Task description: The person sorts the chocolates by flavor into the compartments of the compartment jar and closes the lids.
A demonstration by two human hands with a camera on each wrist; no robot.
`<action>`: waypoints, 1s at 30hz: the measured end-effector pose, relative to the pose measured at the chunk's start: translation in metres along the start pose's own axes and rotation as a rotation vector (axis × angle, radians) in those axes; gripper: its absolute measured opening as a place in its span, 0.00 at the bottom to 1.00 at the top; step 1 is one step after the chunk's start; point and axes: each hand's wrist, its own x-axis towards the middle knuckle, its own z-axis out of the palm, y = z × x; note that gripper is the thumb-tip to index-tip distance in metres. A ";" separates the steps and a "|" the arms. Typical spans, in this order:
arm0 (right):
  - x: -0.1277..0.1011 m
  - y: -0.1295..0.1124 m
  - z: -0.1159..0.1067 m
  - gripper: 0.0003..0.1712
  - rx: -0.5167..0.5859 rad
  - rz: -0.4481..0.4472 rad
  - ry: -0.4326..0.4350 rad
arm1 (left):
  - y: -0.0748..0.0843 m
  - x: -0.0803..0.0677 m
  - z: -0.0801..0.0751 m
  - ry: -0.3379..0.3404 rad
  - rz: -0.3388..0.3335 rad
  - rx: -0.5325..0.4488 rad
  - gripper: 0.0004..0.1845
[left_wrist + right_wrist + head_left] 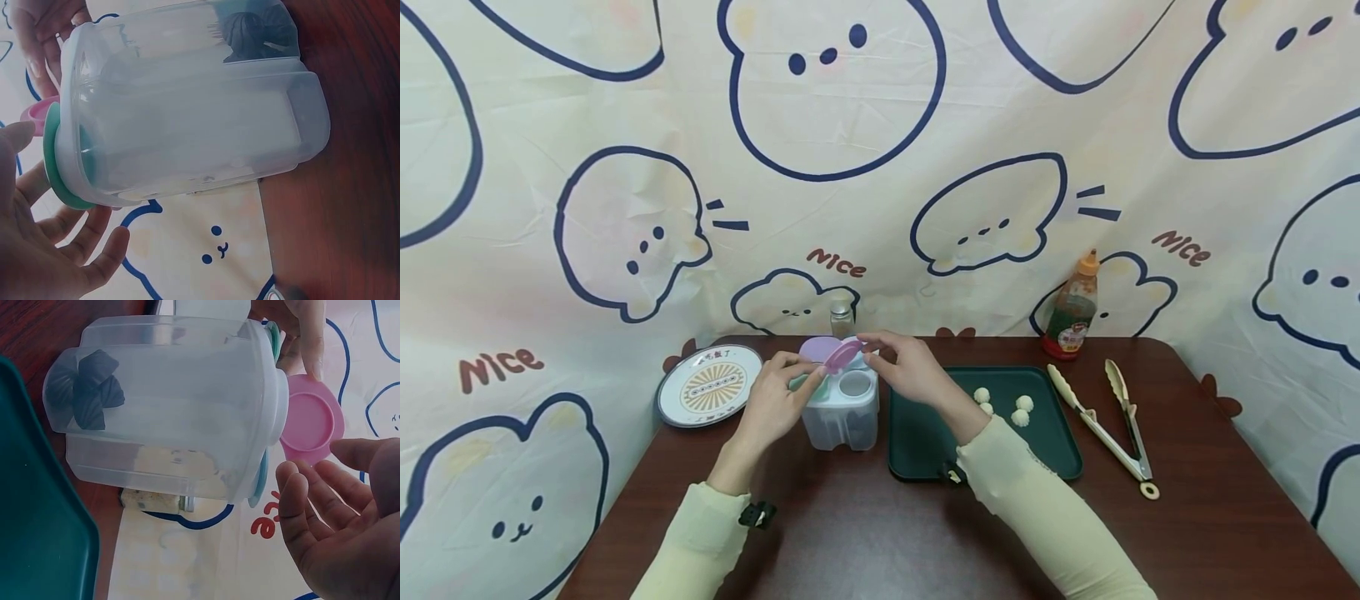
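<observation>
A clear plastic container [842, 421] [187, 112] [169, 406] with several compartments stands on the table's middle. Its pink lid [842, 354] [32, 115] [311, 419] is tilted up. My right hand [876, 350] [334, 472] reaches over the container, its fairly straight fingertips touching the lid's raised edge. My left hand [786, 387] [59, 209] sits at the container's left side, fingers relaxed beside a green lid [53, 162] [260, 484]. Dark ridged pieces [84, 387] [250, 31] lie in one compartment.
A dark green tray [925, 442] to the right holds a few pale dough balls [1021, 410]. Tongs [1112, 425] lie further right, a sauce bottle [1072, 308] behind them. A patterned plate [711, 386] is at the left and a small jar [841, 318] behind the container.
</observation>
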 end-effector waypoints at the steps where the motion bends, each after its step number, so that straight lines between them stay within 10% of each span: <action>1: 0.000 0.000 0.000 0.21 0.004 0.009 -0.003 | 0.000 0.000 0.000 0.003 0.000 -0.001 0.26; 30: -0.026 0.006 0.010 0.20 -0.036 0.062 0.014 | 0.000 -0.001 -0.002 0.002 0.013 -0.016 0.27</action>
